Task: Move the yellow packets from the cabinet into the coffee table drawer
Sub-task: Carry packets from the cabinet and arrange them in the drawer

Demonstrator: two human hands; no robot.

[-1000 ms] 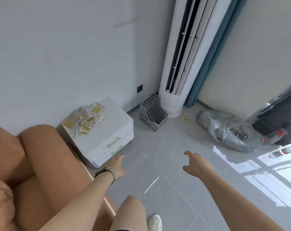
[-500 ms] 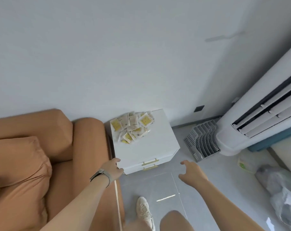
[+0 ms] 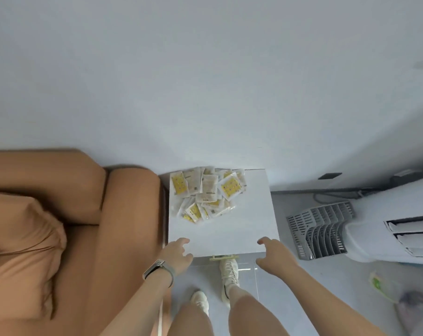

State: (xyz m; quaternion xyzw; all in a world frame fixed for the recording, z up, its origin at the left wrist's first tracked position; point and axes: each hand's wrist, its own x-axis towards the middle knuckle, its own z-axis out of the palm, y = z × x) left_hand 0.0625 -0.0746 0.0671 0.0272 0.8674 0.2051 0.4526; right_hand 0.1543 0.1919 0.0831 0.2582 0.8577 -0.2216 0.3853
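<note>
Hovering empty, loose-fingered hands, left (image 3: 176, 253), right (image 3: 274, 254), cabinet (image 3: 242, 229) front hidden, packets (image 3: 207, 192) overlapping

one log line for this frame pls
phase: reach | left hand: open, empty | right hand: open, empty | yellow packets: untouched heap on cabinet top, by the wall | drawer: not in view

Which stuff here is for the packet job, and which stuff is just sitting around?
For the job:
- yellow packets, piled on the cabinet top
- white cabinet
- left hand and right hand, both empty at its front edge

Just lying about:
- orange sofa
- grey file rack
- white air conditioner
- green-and-white wrapper on the floor
</note>
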